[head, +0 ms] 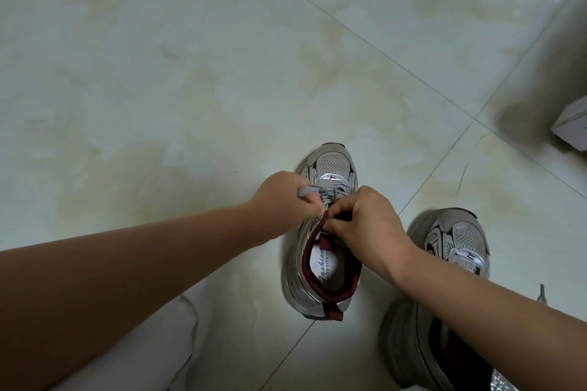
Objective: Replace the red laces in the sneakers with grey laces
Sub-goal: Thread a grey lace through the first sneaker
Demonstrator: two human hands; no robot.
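1. Fingers [313, 200] of the left hand [282, 203] curl round a grey lace [306, 191] and pinch it. Fingers of the right hand [365, 222] bend down and pinch at the top edge of the shoe, near the dark red rim. What they pinch is too small to tell.
2. Floor [190, 73] is the biggest thing. It has pale tiles with yellow marks and thin dark lines between them.
3. Both bare arms reach in from the bottom, one from each side, and meet over the shoe.
4. Near the bottom left, beside the left arm, lies something white [152, 349]. I cannot tell what it is.
5. One sneaker [320, 270] stands on the floor in the middle, toe pointing away. It is grey and silver, with a dark red lining round the hole. Its white insole has words on it. The grey lace goes through the holes near its toe, and one end loops out to the left, into the left hand.
6. Second sneaker [457, 238] stands just to the right. The right arm hides part of it.
7. White box corner [571, 127] pokes in at the right edge, well apart from the shoes.
8. Small grey lace tip [541, 294] shows by the right arm, next to the second sneaker.
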